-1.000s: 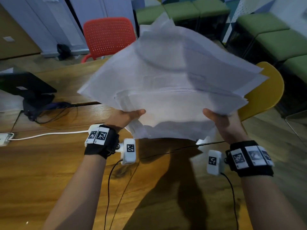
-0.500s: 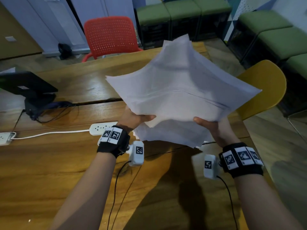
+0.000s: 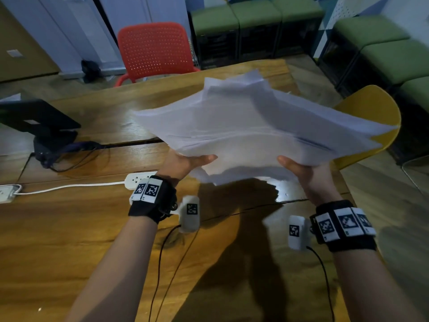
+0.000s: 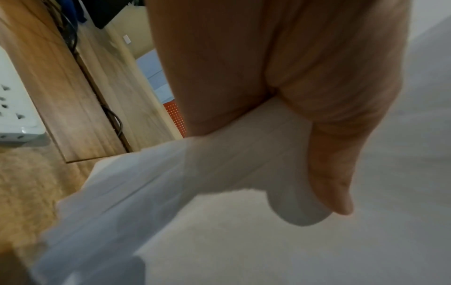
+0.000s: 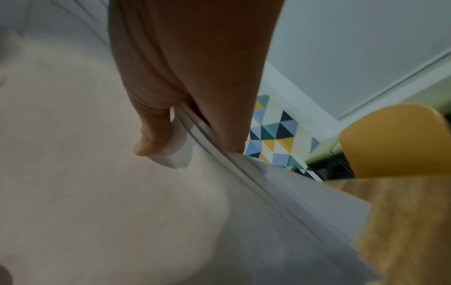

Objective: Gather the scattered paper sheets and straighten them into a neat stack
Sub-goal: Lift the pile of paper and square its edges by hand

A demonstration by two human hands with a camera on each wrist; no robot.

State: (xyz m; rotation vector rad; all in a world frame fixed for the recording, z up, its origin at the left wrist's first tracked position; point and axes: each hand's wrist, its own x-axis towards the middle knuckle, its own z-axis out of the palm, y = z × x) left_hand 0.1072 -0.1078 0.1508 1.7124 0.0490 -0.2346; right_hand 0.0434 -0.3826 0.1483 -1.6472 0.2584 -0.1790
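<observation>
A loose bundle of white paper sheets hangs in the air above the wooden table, its edges uneven and fanned out. My left hand grips the bundle's near left edge, thumb on top and fingers hidden underneath. My right hand grips the near right edge the same way. In the left wrist view the thumb presses down on the sheets. The right wrist view shows the thumb on top of the stacked paper edges.
A white power strip with its cord lies on the table left of my left hand. A black device with cables stands at the far left. A red chair is behind the table, a yellow chair at its right.
The bundle has come down from in front of my view and tilted flatter over the table. Both hands moved lower with it, keeping their grip on its near edge.
</observation>
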